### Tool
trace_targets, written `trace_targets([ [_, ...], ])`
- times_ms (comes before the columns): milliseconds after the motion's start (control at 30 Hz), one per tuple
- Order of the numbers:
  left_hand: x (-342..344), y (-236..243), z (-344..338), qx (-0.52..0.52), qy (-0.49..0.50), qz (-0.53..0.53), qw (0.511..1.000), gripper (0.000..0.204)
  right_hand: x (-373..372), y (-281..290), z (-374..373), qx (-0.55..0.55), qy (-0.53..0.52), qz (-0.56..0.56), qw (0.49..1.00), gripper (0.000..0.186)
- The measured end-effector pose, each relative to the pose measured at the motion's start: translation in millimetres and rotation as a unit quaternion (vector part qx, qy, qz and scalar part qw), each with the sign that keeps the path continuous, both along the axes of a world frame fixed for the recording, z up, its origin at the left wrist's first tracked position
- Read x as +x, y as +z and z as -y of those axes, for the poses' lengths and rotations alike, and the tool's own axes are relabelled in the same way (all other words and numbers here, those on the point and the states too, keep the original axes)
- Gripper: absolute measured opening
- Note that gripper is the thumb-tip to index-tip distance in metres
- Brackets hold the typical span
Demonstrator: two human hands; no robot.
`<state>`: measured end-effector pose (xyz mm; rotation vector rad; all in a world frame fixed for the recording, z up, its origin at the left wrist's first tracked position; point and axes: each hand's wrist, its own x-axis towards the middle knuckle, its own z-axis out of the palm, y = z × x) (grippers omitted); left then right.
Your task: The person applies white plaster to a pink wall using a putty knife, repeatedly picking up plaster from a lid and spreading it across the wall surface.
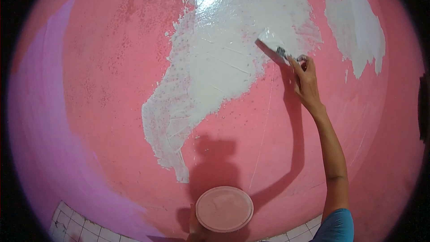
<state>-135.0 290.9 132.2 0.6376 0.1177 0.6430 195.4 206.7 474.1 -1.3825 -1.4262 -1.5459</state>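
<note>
My right hand (307, 83) grips a putty knife (270, 45), its broad blade against the pink wall (121, 121) and smeared with white putty. A large, wet-looking patch of white putty (215, 62) spreads over the wall left of and above the blade. Low in the middle, my left hand (195, 224) holds a round, rimmed, pale pink lid (224, 209) by its left side. Most of that hand is hidden behind the lid, and whether a tub sits beneath it cannot be seen.
A separate patch of white putty (356, 31) is on the wall at the upper right. Purple paint (45, 107) runs down the left side. White tiles (76, 224) border the wall's lower edge. Shadows of my head and right arm fall on the wall.
</note>
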Motion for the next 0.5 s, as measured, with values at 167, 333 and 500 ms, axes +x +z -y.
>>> trace_targets([
  [167, -4, 10, 2, 0.010, -0.001, 0.003, 1.000, 0.074, -42, 92, -51, 0.093, 0.053, 0.104, 0.989, 0.056],
  [333, -8, 11, -1, 0.013, -0.003, 0.004, 1.000, 0.074, -60, 195, -96, 0.177, 0.034, 0.124, 0.976, 0.047],
  [500, -17, 8, -8, 0.008, 0.002, 0.000, 1.000, 0.074, -46, 186, -106, 0.180, 0.005, 0.087, 0.980, 0.049],
])
